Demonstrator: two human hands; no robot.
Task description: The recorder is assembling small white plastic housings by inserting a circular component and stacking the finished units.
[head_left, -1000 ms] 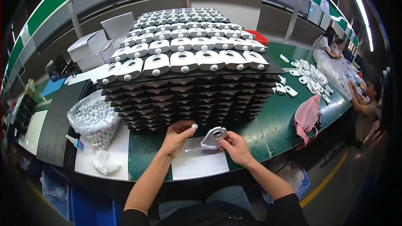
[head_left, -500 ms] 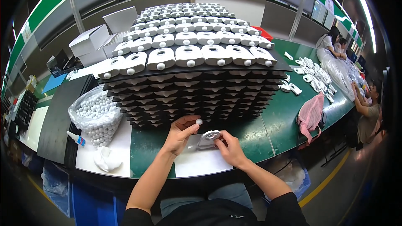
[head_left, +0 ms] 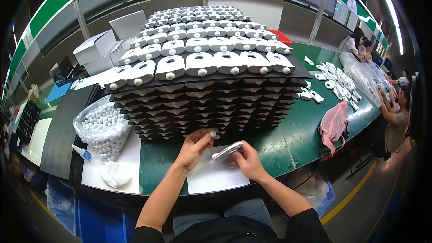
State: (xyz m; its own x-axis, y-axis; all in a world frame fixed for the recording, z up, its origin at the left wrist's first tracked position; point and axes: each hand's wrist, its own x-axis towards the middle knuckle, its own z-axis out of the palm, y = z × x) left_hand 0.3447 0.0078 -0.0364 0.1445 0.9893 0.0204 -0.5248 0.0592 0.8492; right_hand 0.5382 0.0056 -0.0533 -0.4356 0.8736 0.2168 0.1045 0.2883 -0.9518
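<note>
Between the thumb and fingers of my left hand (head_left: pixel 194 147) is a small white ball (head_left: pixel 213 133). My right hand (head_left: pixel 248 161) grips a white plastic part (head_left: pixel 226 151) by its right end; it is tilted nearly edge-on and slightly blurred. Ball and part are apart from each other. Both hands are over a white sheet (head_left: pixel 218 181) at the bench's front edge. Just beyond them rises a tall stack of black boards (head_left: pixel 204 103). Rows of similar white parts (head_left: pixel 198 64) lie on its top, each with a white ball at its near end.
To the left stands a clear bag of white balls (head_left: pixel 105 128), with a small glue bottle (head_left: pixel 81 152) and a crumpled white cloth (head_left: pixel 115 174) nearby. Loose white parts (head_left: pixel 337 81) and a pink mesh bag (head_left: pixel 334 126) lie on the right. Other people (head_left: pixel 355 45) sit farther off.
My right hand has turned the white part from face-up view to nearly edge-on. My left hand still pinches the ball, shifted only slightly.
</note>
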